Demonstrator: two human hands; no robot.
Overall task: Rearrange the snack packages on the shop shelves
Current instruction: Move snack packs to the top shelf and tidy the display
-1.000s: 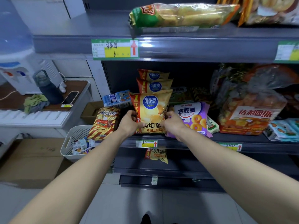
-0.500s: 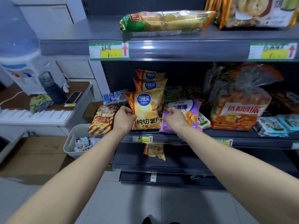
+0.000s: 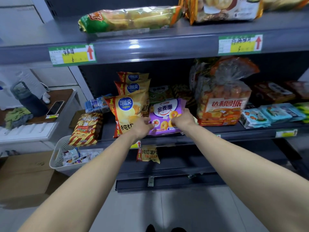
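Observation:
A purple snack bag printed with golden rings (image 3: 164,113) leans on the middle shelf (image 3: 234,132). My left hand (image 3: 142,125) grips its lower left edge and my right hand (image 3: 183,118) grips its right side. Just left of it stands a yellow potato chip bag (image 3: 126,111), with two more of the same behind it (image 3: 133,86). A red-and-yellow striped bag (image 3: 86,129) leans at the shelf's left end. To the right of the purple bag is a large orange bag of small cakes (image 3: 224,101).
Blue packets (image 3: 267,115) lie at the right of the middle shelf. A long green-and-yellow bag (image 3: 128,18) lies on the top shelf. A chip bag (image 3: 148,154) sits on the lower shelf. A white basket (image 3: 57,156), cardboard box (image 3: 25,174) and side table with a phone (image 3: 55,108) stand left.
Both hands have left the yellow chip bag and shifted right onto the purple ring-snack bag. The view has moved closer and to the right.

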